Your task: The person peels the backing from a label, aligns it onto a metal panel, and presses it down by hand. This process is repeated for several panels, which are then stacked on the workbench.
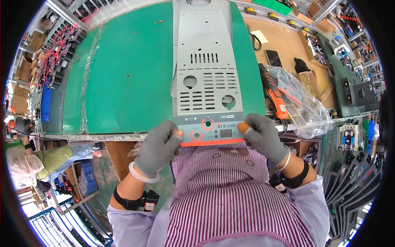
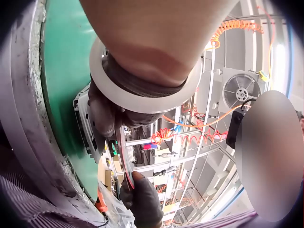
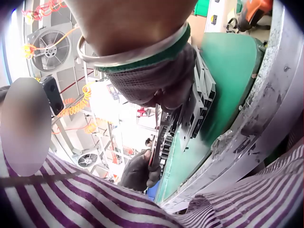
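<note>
A grey front panel (image 1: 226, 123) with orange trim, "ZX7-315" lettering, a small dark window and two ringed holes spans the gap between my gloved hands. My left hand (image 1: 158, 146) pinches one end of it, thumb on the face. At the opposite end my right hand (image 1: 265, 136) grips the edge between thumb and fingers. Just beyond it lie long grey sheet-metal panels (image 1: 205, 33), stacked on the green table, with vent slots and round cut-outs. In the left wrist view the front panel (image 2: 127, 164) appears edge-on, raised off the tabletop.
The green table (image 1: 123, 70) has a worn metal front edge. To the right are an orange power tool (image 1: 275, 92), a clear plastic bag (image 1: 306, 119), a phone (image 1: 273, 58) and scissors (image 1: 256, 41). Wired parts (image 1: 57, 61) line the far left; another person's hand (image 1: 20, 124) shows there.
</note>
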